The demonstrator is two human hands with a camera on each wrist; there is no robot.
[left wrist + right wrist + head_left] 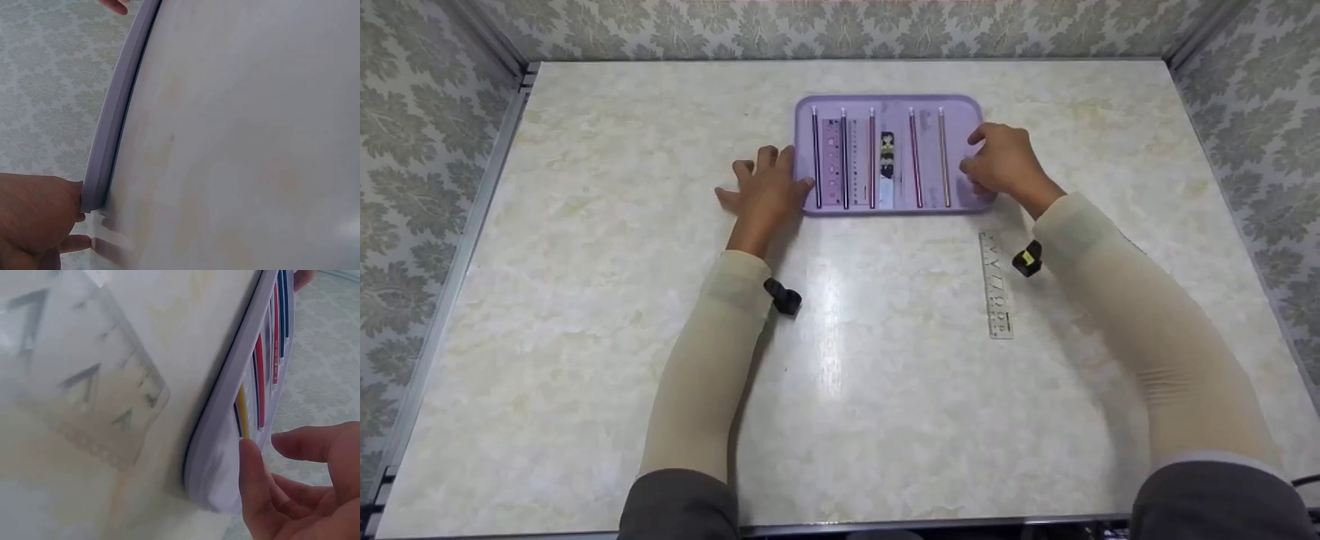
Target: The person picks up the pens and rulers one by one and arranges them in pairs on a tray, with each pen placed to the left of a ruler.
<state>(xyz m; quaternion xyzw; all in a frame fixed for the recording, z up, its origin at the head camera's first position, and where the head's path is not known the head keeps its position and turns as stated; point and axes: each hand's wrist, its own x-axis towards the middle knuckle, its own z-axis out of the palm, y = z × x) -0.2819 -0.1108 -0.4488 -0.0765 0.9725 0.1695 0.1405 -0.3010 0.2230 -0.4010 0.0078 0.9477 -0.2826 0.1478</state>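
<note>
a flat lilac tray [971, 112] with rounded corners and a low raised rim lies at the far middle of the pale marbled counter [585, 315]. in it, side by side, lie slim pencils [916, 157] in dark and reddish tones, a pinkish stencil ruler [831, 161] and a small printed strip [887, 169]. the left hand [765, 191] rests spread on the counter, its thumb touching the tray's left edge. the right hand [1005, 163] curls its fingers around the tray's right near corner, thumb against the rim. a clear plastic ruler [996, 285] lies on the counter, near the right sleeve.
</note>
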